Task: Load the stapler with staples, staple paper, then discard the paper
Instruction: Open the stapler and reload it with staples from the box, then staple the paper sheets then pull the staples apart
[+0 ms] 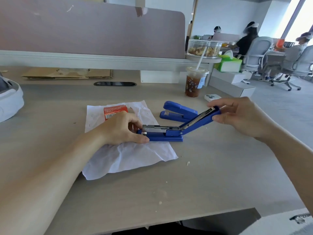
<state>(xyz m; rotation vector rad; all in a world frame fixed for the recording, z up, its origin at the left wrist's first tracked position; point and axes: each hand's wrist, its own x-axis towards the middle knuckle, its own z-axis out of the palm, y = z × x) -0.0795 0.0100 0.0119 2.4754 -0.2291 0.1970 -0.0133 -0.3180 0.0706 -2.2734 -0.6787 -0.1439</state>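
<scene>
A blue stapler [169, 134] lies on a crumpled white sheet of paper [128, 156] at the desk's middle. Its top cover [199, 120] is swung open up and to the right, baring the metal staple channel. My left hand [122, 128] pins the stapler's front end down on the paper. My right hand [243, 116] pinches the raised cover's tip between thumb and fingers. An orange-red staple box [114, 111] rests on the paper's far edge, just behind my left hand. A second blue stapler [177, 111] sits shut behind the open one.
An iced coffee cup with a straw [194, 82] stands at the back right, a white remote [211, 97] beside it. Flat cardboard [67, 73] lies against the divider. A white device [10, 100] sits at the left edge. People sit at desks far right.
</scene>
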